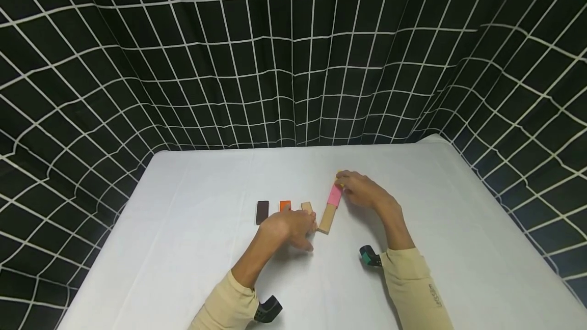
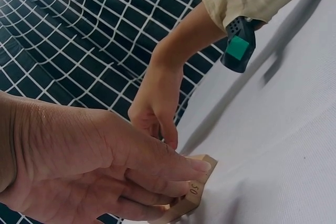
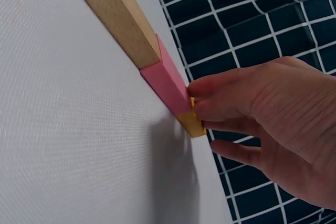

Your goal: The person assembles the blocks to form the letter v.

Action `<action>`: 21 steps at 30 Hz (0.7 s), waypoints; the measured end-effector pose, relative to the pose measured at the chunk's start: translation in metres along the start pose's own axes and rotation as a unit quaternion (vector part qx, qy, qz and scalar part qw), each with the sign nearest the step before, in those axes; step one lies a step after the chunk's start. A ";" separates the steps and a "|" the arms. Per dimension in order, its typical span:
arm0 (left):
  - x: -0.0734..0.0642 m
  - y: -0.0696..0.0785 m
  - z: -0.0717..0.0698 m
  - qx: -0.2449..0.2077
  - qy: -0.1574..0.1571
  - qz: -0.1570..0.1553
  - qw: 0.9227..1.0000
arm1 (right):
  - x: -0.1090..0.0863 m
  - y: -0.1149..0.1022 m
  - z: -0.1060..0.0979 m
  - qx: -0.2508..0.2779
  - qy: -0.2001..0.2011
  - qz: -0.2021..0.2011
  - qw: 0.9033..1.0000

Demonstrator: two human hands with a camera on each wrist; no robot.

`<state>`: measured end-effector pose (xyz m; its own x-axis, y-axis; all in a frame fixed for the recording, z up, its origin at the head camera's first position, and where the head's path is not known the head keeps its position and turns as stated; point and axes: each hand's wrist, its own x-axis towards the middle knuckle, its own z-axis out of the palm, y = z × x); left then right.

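Observation:
A plain wooden block, a pink block and a yellow block lie end to end in a slanting line. At its far end, my right hand pinches the yellow block, partly covering it. My left hand is over another plain wooden block, beside the line's near end. In the left wrist view its curled fingers hold a wooden block marked 50; part of that block is hidden behind them. An orange block shows just beyond the left hand.
A dark brown block lies left of the orange one. Everything sits on a white-covered table. Black cloth with a white grid hangs round the back and sides. Each wrist carries a small dark camera.

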<state>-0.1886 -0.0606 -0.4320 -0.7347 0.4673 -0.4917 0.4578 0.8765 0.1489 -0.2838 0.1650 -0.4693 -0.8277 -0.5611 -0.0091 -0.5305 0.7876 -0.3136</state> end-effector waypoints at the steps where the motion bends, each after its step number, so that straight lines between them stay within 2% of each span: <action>1: 0.000 0.000 -0.001 0.001 -0.002 0.001 1.000 | -0.001 0.000 -0.001 -0.002 0.003 -0.001 1.000; 6: -0.001 0.002 -0.003 0.004 -0.001 0.003 1.000 | -0.006 -0.002 -0.008 -0.019 0.032 -0.022 0.999; 9: -0.004 0.003 0.001 0.012 0.008 0.006 1.000 | -0.009 -0.005 -0.010 -0.016 0.035 -0.039 0.999; 14: -0.008 0.002 0.007 0.020 0.031 0.010 0.999 | -0.009 -0.012 -0.007 -0.001 0.000 -0.051 0.999; 19: -0.009 0.000 0.008 -0.017 0.059 0.011 0.998 | -0.009 -0.012 -0.010 0.019 -0.036 -0.027 0.999; 21: -0.008 -0.001 0.004 -0.017 0.069 0.017 0.997 | -0.010 -0.012 -0.014 0.022 -0.041 -0.018 0.999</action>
<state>-0.1812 -0.0655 -0.4323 -0.7821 0.5060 -0.3638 0.4682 0.8623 0.1930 -0.2720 0.1649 -0.4518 -0.7902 -0.6083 -0.0738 -0.5488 0.7561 -0.3565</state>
